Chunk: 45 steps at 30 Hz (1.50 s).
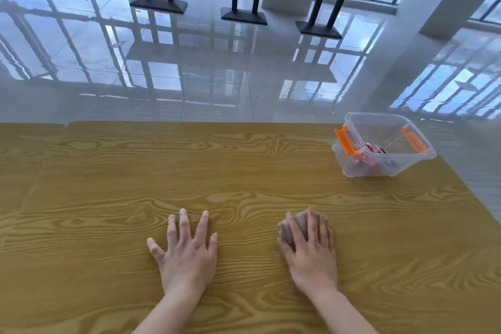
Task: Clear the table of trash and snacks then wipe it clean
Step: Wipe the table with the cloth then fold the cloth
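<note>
My right hand point(309, 252) lies palm-down on a small, crumpled brownish-mauve wiping cloth point(299, 221), fingers close together and pressed over it, not curled round it; only the cloth's far edge and a bit beside the thumb show from under the fingers. It sits at about five o'clock on the yellow wood-grain laminate table point(135, 171), near my edge. My left hand point(187, 255) rests flat on the bare tabletop at about six o'clock, fingers spread apart, holding nothing.

I judge the cloth to be soft, light and limp: it will bunch and fold under the palm and not slide as one sheet, so I would keep the flat of the hand over its middle and press down, letting the fingertips pin the leading edge. On this smooth laminate it should glide easily; too light a pressure and I would expect it to slip out from under me.

At about two o'clock, near the far right corner, stands a clear plastic lidless storage box with orange clip handles point(379, 144), with red-wrapped snack packets point(372, 150) in the bottom. It looks light and rigid, so a wipe that reaches it could shove it toward the edge. I see no loose trash on the tabletop, so I take wiping to be the step in hand.
</note>
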Motion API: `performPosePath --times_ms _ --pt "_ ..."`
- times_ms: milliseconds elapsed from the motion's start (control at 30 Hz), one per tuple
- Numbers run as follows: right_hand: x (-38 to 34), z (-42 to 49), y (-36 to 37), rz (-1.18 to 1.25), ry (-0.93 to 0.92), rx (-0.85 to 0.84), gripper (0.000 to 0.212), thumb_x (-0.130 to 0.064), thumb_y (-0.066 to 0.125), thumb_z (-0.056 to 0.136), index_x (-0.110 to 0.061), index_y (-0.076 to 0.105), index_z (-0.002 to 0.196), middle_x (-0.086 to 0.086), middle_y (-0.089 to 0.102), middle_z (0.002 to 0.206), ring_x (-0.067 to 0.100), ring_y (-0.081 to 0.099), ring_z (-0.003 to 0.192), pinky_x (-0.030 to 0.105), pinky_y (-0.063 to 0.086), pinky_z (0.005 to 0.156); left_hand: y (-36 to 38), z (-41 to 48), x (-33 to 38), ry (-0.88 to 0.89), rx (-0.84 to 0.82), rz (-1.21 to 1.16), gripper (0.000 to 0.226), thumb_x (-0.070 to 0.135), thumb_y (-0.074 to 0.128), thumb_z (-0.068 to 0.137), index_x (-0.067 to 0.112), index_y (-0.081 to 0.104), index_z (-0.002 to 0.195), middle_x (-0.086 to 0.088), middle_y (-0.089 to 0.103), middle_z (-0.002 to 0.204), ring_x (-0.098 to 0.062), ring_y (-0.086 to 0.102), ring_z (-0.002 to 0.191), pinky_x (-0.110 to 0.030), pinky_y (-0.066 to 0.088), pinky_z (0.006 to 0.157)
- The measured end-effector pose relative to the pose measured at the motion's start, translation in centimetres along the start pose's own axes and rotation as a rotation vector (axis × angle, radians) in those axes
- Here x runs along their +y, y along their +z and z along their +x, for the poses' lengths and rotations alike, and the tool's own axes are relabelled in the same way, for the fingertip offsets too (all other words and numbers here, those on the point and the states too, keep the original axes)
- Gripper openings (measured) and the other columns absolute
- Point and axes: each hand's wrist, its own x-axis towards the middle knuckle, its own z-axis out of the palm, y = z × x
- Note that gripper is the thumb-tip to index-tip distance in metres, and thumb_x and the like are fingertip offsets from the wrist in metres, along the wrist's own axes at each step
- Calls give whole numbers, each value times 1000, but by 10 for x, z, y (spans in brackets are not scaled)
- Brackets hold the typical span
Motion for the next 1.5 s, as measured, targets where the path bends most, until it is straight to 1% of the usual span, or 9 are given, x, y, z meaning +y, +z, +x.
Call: performPosePath --times_ms 100,200,333,500,733,967,1167,1300,1500 --pt "-50 -47 24 1 -387 41 67 -70 46 85 -46 37 147 12 27 161 39 23 148 51 22 115 -16 1 -43 173 54 -32 57 62 15 92 50 32 145 6 26 161 -18 19 148 -53 17 114" --pt "-47 -32 22 -88 -606 36 62 -74 38 90 -53 28 148 4 20 164 31 18 151 47 20 116 -28 6 -108 167 108 29 60 65 15 91 47 44 141 1 39 154 -24 28 145 -55 21 112" --pt "-46 71 -5 -63 -323 22 67 -80 8 87 -57 3 150 -4 -20 165 20 -25 149 40 -10 123 -29 20 -179 -32 112 67 62 76 -1 84 62 -1 144 5 0 165 -18 -12 150 -60 -4 116" --pt "-120 144 -14 16 -29 -38 68 -77 7 89 -52 0 152 3 -24 163 30 -25 148 48 -14 121 -26 21 -184 -28 134 81 60 76 3 87 62 -9 144 6 0 165 -19 -11 151 -62 -6 117" --pt "-172 47 29 -97 -766 2 63 -76 23 94 -56 5 151 -1 -4 167 24 -11 153 44 -4 119 -28 20 -184 -5 128 67 62 75 6 88 57 -2 148 4 4 165 -22 -7 151 -65 -1 116" --pt "-165 199 -23 25 30 -3 70 -77 7 88 -50 8 153 2 -16 166 29 -15 151 48 -6 122 -31 22 -182 4 101 85 63 68 24 90 48 22 150 -3 26 161 -30 18 149 -70 14 113" --pt "-282 168 1 -16 -380 -40 63 -77 5 91 -54 -2 150 4 -27 161 32 -27 147 48 -15 120 -35 22 -183 4 56 88 62 67 25 90 46 28 149 -5 29 160 -32 22 147 -72 17 111" --pt "-233 93 24 -59 -672 2 60 -75 18 95 -56 4 150 -5 -12 166 20 -17 152 41 -7 120 -38 23 -183 5 31 63 64 67 11 91 45 34 147 -6 31 159 -33 24 147 -73 16 110" --pt "-81 138 -18 -95 -60 -42 74 -82 5 83 -54 -4 151 -5 -25 163 20 -24 149 44 -5 124 -37 23 -184 12 28 51 63 68 15 91 45 31 148 -5 27 160 -33 20 148 -72 12 112"
